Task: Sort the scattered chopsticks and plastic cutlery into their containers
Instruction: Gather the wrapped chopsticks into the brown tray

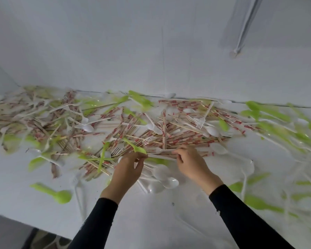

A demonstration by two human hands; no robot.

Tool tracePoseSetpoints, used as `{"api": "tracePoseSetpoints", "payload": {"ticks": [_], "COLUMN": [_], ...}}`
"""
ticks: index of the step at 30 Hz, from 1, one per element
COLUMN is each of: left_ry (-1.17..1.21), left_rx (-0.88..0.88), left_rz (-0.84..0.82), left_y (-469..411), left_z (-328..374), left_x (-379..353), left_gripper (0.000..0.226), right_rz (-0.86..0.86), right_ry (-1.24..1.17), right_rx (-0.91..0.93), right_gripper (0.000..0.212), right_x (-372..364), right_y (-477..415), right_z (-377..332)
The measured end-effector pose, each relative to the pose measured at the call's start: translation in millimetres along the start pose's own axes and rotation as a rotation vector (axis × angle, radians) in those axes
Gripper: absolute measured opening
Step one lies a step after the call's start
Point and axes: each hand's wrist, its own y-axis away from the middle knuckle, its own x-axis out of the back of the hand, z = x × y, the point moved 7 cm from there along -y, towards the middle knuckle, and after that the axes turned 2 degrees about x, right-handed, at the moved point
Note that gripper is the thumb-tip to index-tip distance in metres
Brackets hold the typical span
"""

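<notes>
- A lime-green plastic spoon (61, 195) lies alone on the white table (151, 221), at the near left and well apart from the main heap.
- The left hand (127, 170), in a black sleeve (97, 225), has its fingers curled and pinches the left end of a thin white plastic handle (160, 156).
- A lime-green plastic utensil (137, 148) lies at the left fingertips; I cannot tell whether it is held.
- A cluster of white plastic spoons (166, 182) lies on the table between the two wrists.
- A heap of wooden chopsticks with red-printed bands (178, 137) lies just beyond both hands.
- The right hand (190, 161) has its fingers curled and grips the right end of the same white plastic handle.
- A white plastic fork (199, 124) rests on the chopsticks.
- Blurred lime-green plastic cutlery (269, 114) lies scattered at far right.
</notes>
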Motion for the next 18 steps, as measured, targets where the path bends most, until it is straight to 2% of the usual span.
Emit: {"api": "tracePoseSetpoints", "payload": {"ticks": [5,11,14,18], "left_ry": [0.059,0.121,0.005,-0.193], "left_rx": [-0.074,-0.209,-0.163,0.024], "left_rz": [0.049,0.058,0.064,-0.137], "left_y": [-17.5,-63.0,-97.6,-129.0], "left_z": [-1.7,39.5,51.7,47.9], "left_x": [-9.4,-38.9,-50.5,-70.3], "left_gripper": [0.016,0.019,0.025,0.042], "right_rz": [0.006,-0.028,-0.078,-0.019], "right_ry": [0.065,0.079,0.057,0.079], "right_rx": [-0.009,-0.022,-0.017,0.069], "right_gripper": [0.029,0.018,0.018,0.015], "right_x": [-11.7,-20.1,-21.8,-15.3], "right_y": [-16.0,-8.4,-3.0,-1.5], "right_z": [-6.8,0.9,4.3,1.5]}}
